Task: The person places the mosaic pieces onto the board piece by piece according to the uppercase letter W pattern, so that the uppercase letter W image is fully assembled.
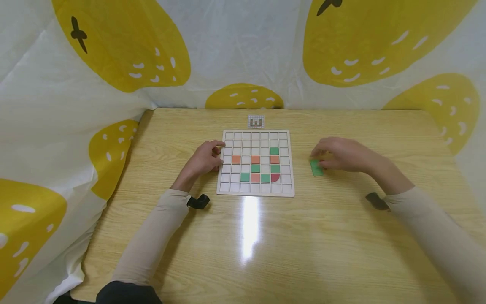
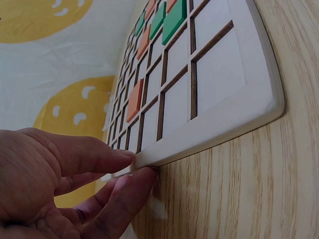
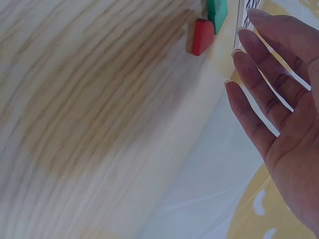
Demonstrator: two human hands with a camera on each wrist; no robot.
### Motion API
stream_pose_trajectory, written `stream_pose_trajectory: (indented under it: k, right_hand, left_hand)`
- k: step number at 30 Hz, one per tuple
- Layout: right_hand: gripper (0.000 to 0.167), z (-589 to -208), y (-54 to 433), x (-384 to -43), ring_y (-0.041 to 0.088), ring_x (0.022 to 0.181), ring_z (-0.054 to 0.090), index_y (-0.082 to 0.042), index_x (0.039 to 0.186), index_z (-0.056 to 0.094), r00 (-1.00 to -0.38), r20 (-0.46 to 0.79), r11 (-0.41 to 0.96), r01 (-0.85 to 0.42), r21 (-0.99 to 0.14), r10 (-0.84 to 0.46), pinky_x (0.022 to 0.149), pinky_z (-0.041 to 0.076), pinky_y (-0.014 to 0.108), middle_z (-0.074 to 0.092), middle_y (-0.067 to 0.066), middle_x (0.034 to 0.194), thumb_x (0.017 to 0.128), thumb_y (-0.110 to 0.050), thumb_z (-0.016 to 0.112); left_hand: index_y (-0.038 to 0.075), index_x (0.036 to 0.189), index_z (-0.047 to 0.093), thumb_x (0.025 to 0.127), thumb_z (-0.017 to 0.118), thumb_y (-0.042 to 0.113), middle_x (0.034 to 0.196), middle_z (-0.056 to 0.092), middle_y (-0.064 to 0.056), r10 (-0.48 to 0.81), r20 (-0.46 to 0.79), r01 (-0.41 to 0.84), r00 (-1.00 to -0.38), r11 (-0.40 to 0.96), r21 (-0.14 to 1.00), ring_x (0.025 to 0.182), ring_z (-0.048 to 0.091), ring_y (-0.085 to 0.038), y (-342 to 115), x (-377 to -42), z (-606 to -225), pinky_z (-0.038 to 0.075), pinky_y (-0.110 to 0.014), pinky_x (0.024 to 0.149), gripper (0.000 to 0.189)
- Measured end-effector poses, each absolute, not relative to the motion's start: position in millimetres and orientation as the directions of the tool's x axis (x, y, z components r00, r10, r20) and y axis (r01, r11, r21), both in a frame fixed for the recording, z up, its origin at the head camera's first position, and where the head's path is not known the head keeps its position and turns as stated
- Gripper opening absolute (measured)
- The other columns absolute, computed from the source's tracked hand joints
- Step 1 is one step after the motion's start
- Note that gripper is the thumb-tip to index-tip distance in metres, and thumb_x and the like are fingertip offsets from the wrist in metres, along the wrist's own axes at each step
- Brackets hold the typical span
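Note:
A white grid board [image 1: 229,186] lies on the table, with orange tiles [image 1: 236,159], green tiles [image 1: 255,168] and a red rounded piece [image 1: 275,177] in its cells. At the board's left edge is my left hand [image 1: 203,158]; its thumb and a fingertip touch the rim [image 2: 199,137], spaced apart along it. Right of the board, my right hand [image 1: 343,155] hovers low over a green piece [image 1: 316,168], fingertips right at it. In the right wrist view the fingers are loosely extended, beside a red piece [image 3: 202,37] and a green piece [image 3: 218,15] on the wood.
A small card [image 1: 256,121] with a dark pattern on a grid lies just beyond the board. The wooden table [image 1: 303,245] meets a white cloth [image 1: 243,50] with yellow fruit prints at the back and left. A bright light reflection shows in front of the board.

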State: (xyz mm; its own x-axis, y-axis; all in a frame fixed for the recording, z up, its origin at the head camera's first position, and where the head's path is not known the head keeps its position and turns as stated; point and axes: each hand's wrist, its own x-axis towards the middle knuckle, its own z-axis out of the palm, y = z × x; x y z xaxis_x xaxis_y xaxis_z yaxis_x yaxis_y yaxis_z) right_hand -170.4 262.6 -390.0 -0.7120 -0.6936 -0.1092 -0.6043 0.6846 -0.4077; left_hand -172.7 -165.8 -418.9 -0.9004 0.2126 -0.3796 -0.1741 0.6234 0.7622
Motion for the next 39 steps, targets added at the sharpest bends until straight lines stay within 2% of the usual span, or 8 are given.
stream_pose_trajectory:
  k: [9, 15, 23, 28, 39]
  right_hand:
    - [0.024, -392.7, 275.5, -168.1, 0.025, 0.102, 0.067, -0.012, 0.109, 0.075, -0.711, -0.083, 0.673, -0.611, -0.417, -0.698, 0.088, 0.055, 0.049, 0.072, 0.000, 0.106, 0.086, -0.012, 0.081]
    - [0.024, -394.8, 282.1, -166.4, 0.024, 0.104, 0.067, -0.014, 0.108, 0.076, -0.750, -0.113, 0.717, -0.562, -0.412, -0.652, 0.089, 0.054, 0.049, 0.071, -0.001, 0.106, 0.085, -0.013, 0.082]
    - [0.023, -399.3, 288.5, -161.7, 0.022, 0.098, 0.066, -0.018, 0.104, 0.076, -0.788, -0.122, 0.765, -0.530, -0.366, -0.604, 0.082, 0.055, 0.047, 0.068, -0.003, 0.103, 0.082, -0.015, 0.083]
    - [0.023, -406.2, 288.1, -161.7, 0.018, 0.095, 0.066, -0.021, 0.105, 0.076, -0.780, -0.124, 0.765, -0.546, -0.342, -0.613, 0.075, 0.055, 0.044, 0.067, -0.007, 0.103, 0.083, -0.020, 0.083]
    - [0.024, -407.9, 283.6, -165.3, 0.017, 0.091, 0.065, -0.019, 0.106, 0.076, -0.764, -0.131, 0.760, -0.578, -0.295, -0.632, 0.071, 0.055, 0.043, 0.066, -0.007, 0.097, 0.083, -0.017, 0.083]
  left_hand:
    - [0.009, 0.147, 0.050, 0.093, 0.065, -0.004, 0.125, 0.049, -0.016, 0.217, -0.373, -0.164, -0.902, 0.627, 0.762, 0.099, 0.053, -0.028, -166.1, -173.1, -419.4, 0.058, -0.032, 0.070, 0.058]
    - [0.009, 0.147, 0.050, 0.093, 0.065, -0.004, 0.125, 0.050, -0.016, 0.218, -0.372, -0.159, -0.902, 0.634, 0.757, 0.098, 0.052, -0.028, -165.0, -172.8, -417.3, 0.057, -0.031, 0.069, 0.058]
    - [0.009, 0.147, 0.050, 0.093, 0.065, -0.004, 0.125, 0.050, -0.016, 0.216, -0.377, -0.164, -0.901, 0.635, 0.755, 0.098, 0.052, -0.028, -164.9, -173.1, -418.2, 0.057, -0.031, 0.068, 0.058]
    - [0.009, 0.147, 0.050, 0.093, 0.065, -0.004, 0.126, 0.049, -0.016, 0.210, -0.381, -0.170, -0.900, 0.637, 0.752, 0.099, 0.052, -0.028, -164.9, -173.6, -418.6, 0.056, -0.030, 0.068, 0.057]
    - [0.010, 0.146, 0.051, 0.094, 0.065, -0.003, 0.125, 0.049, -0.015, 0.204, -0.380, -0.163, -0.902, 0.654, 0.739, 0.099, 0.052, -0.028, -165.0, -174.5, -420.0, 0.056, -0.029, 0.067, 0.056]
